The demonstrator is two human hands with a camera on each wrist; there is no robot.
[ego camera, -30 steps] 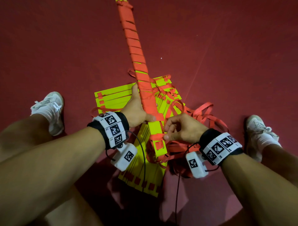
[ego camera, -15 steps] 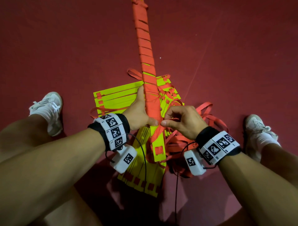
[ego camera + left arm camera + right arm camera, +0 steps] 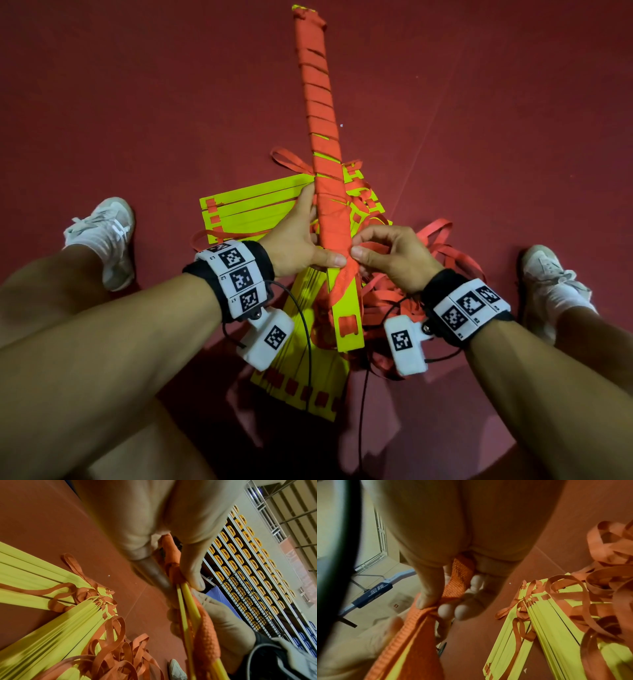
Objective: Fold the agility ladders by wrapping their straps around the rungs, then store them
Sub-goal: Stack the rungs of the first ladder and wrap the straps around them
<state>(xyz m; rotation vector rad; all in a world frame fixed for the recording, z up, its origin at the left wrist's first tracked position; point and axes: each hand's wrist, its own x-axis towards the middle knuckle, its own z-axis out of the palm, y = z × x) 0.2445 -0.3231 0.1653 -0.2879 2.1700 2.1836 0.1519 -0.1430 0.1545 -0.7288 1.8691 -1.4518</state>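
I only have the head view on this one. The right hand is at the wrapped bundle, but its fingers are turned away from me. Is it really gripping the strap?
Observer: Yes. In the right wrist view the right hand pinches the orange strap between thumb and fingertips.
Operator: And under the left hand?
Observer: The left wrist view shows the left hand curled round the bundle, with several thin yellow rungs stacked edge-on below the wrapping.
Operator: Anything beyond the red floor?
Observer: Rows of yellow seats on tiered stands behind the bundle.
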